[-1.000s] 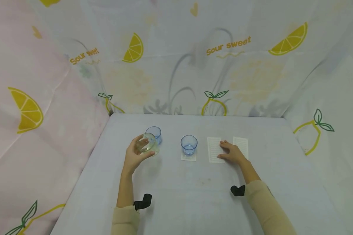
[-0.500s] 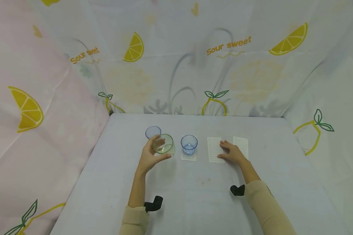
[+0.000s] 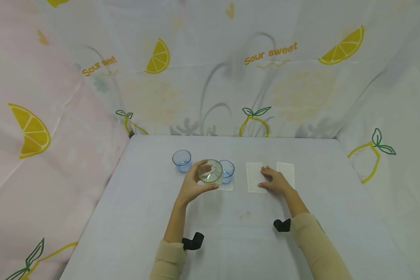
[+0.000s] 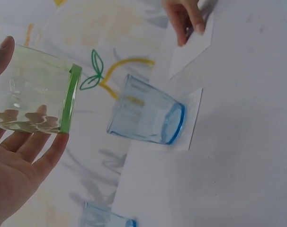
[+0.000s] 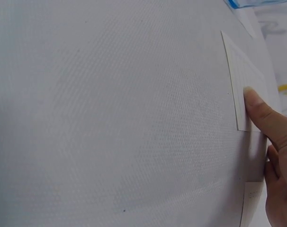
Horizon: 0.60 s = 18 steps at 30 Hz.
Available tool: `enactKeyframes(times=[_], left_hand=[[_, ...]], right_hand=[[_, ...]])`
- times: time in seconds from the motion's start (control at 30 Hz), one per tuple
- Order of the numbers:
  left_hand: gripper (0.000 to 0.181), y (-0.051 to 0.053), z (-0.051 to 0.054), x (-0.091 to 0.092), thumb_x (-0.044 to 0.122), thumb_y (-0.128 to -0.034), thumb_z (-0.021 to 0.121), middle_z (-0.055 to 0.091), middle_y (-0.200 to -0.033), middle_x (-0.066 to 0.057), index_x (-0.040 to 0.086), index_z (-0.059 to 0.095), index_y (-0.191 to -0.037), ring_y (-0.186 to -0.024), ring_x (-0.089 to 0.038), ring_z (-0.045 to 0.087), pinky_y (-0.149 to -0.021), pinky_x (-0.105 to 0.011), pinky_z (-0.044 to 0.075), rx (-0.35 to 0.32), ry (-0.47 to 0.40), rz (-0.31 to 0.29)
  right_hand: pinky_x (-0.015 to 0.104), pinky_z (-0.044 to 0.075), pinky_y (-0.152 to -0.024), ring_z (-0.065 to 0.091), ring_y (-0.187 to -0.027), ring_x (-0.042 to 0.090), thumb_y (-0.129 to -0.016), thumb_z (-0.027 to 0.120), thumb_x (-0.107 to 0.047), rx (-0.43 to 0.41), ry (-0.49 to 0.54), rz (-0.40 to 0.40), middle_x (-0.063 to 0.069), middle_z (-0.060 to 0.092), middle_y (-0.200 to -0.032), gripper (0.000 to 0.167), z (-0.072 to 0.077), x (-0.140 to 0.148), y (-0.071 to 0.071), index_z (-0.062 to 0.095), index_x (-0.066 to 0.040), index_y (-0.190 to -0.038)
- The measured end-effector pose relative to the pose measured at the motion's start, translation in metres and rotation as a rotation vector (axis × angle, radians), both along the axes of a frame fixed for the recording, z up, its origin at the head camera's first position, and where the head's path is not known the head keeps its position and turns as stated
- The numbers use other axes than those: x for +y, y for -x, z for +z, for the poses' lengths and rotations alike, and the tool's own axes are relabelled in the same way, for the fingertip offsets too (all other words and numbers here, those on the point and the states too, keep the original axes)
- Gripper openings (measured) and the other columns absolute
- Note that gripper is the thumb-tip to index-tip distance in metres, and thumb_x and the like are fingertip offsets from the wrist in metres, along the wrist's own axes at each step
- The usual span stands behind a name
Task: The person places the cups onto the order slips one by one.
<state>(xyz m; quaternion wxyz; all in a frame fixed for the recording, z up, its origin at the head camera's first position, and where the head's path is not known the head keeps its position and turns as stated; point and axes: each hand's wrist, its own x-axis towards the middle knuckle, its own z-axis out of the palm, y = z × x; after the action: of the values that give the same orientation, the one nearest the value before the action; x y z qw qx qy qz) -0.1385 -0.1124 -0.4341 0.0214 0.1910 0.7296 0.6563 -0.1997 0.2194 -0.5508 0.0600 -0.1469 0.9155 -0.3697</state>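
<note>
My left hand grips a clear green-tinted glass above the table, its thumb and fingers round the sides. In the left wrist view the glass has a thick green base. Behind it, partly covered in the head view, a blue glass stands upright on a small white paper. My right hand rests at the right edge of a lined white paper. Its thumb lies on that paper in the right wrist view, fingers loosely bent.
A second blue glass stands farther back on the left, directly on the white tablecloth. Another lined paper lies just right of the right hand, partly behind it. Fabric printed with lemons hangs round the back and sides.
My left hand has carried the green glass rightward, from in front of the left blue glass to in front of the middle one. My right hand has stayed on the paper.
</note>
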Motion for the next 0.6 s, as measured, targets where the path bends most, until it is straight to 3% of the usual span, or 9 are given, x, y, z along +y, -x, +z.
enactKeyframes(times=[0.4, 0.6], left_hand=[[0.079, 0.006, 0.005, 0.029, -0.005, -0.0686, 0.078, 0.050, -0.129, -0.031, -0.009, 0.037, -0.136, -0.122, -0.042, 0.047, -0.104, -0.053, 0.036, 0.007, 0.044, -0.058], [0.079, 0.006, 0.010, 0.043, -0.002, -0.0692, 0.079, 0.053, -0.128, -0.027, -0.007, 0.037, -0.137, -0.122, -0.039, 0.048, -0.104, -0.050, 0.039, -0.021, 0.087, -0.060]], right_hand=[[0.057, 0.024, -0.109, 0.030, -0.132, 0.046, -0.074, 0.079, -0.018, 0.002, 0.007, 0.000, 0.027, 0.041, -0.138, 0.068, -0.001, 0.001, 0.000, 0.049, 0.014, -0.126], [0.056, 0.023, -0.110, 0.029, -0.133, 0.045, -0.075, 0.079, -0.017, -0.016, 0.019, -0.006, 0.025, 0.040, -0.139, 0.068, 0.000, 0.000, 0.001, 0.048, 0.013, -0.127]])
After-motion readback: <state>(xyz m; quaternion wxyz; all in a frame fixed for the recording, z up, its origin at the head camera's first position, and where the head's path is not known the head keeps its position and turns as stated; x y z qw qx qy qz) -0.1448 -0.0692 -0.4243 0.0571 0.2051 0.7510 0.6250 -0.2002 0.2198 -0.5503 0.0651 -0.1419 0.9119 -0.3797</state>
